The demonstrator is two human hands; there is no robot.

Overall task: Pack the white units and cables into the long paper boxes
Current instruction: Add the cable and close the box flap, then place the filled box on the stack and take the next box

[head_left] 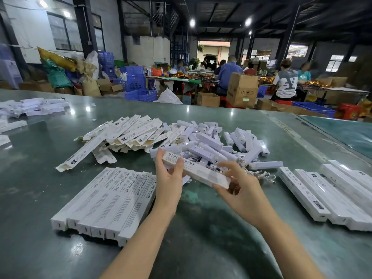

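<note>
We find, well to the left of the hands, a row of closed long paper boxes [104, 200] lying side by side on the desk [211, 228]. Beyond them, up and left of the hands, lies a loose heap of flat unfolded box blanks [128, 133].

The left hand [169, 178] grips the far end of one long paper box [196, 170], thumb on the printed top face and fingers curled under it. The box is held clear of the desk, slanting from upper left to lower right. The right hand [239, 186] takes the near end, its fingers loosely curled about the box's end, thumb below. We cannot tell whether that end flap is closed, nor what is inside.

Directly behind the hands sits the pile of white units [211, 141], with white cables [259, 174] tangled just right of the right hand. Further right lies a second row of packed boxes [330, 190].

In our judgement the box is light, thin-walled card: stiff along its length when filled, but easily crushed or creased if pinched mid-span. It is best held at both ends, as now. The units look like smooth hard plastic, light and liable to slip; grip them across the sides. The cables are limp and prone to snag, so lift them by the coil.
</note>
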